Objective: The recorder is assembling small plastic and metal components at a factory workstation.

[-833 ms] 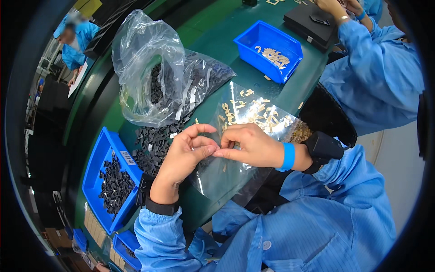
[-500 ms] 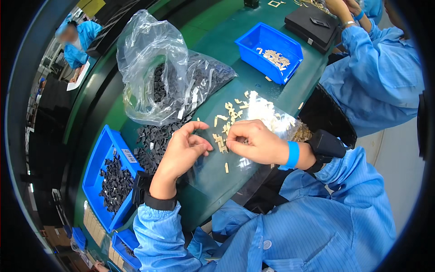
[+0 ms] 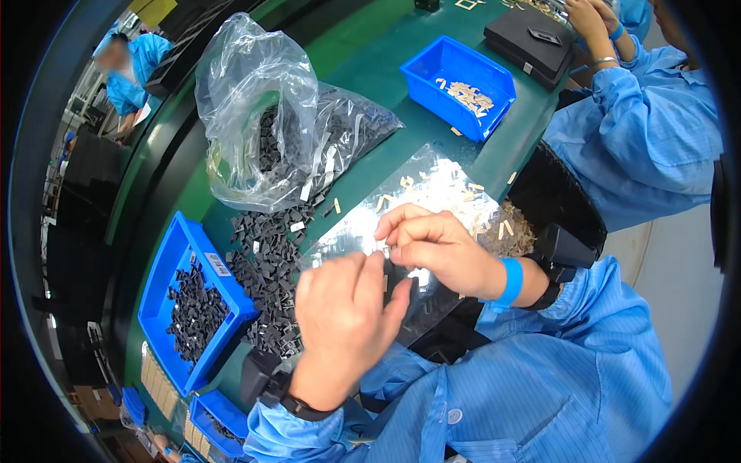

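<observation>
My left hand [image 3: 343, 324] and right hand [image 3: 432, 251] meet over a shiny clear bag [image 3: 401, 224], fingers pinched together on something tiny. A blue bin [image 3: 166, 270] with a white label sits left.

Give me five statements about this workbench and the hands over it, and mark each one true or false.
1. The left hand and the right hand meet fingertip to fingertip above the green table. True.
2. The blue bin at the person's left holds pale tan pieces. False: it holds small black parts; the pale pieces are in the far blue bin.
3. A blue wristband sits on the right wrist. True.
4. The clear plastic bag is empty. False: black parts show inside it.
5. The loose pile of black parts lies on the table beside the near bin. True.
</observation>
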Action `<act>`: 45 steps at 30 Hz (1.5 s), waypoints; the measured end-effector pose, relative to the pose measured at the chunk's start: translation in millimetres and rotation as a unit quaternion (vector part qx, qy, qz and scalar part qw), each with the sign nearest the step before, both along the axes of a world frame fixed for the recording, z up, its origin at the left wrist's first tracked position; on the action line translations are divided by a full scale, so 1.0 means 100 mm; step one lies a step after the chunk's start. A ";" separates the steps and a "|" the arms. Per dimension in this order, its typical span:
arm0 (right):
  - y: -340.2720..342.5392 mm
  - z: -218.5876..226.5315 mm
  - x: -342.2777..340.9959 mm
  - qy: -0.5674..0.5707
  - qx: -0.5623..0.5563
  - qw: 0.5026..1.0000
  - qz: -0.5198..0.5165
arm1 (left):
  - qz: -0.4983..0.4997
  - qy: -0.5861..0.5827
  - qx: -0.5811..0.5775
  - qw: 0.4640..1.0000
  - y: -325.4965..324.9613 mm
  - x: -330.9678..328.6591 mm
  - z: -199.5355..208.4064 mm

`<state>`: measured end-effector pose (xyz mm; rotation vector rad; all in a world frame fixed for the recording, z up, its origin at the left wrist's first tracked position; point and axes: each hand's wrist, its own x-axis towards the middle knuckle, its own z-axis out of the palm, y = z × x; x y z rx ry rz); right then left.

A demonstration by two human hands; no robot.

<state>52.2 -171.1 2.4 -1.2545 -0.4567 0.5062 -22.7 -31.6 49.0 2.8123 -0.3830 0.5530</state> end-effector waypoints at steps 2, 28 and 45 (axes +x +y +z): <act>0.01 0.05 -0.10 0.025 0.022 0.999 0.032 | 0.002 -0.033 -0.041 0.999 -0.04 -0.09 -0.03; -0.12 0.21 -0.05 -0.535 -0.068 0.841 0.041 | 0.034 0.209 -0.671 0.710 -0.05 -0.49 -0.20; -0.19 0.16 -0.18 -0.233 -0.031 0.970 0.059 | 0.076 0.173 -0.806 0.561 -0.21 -0.49 -0.28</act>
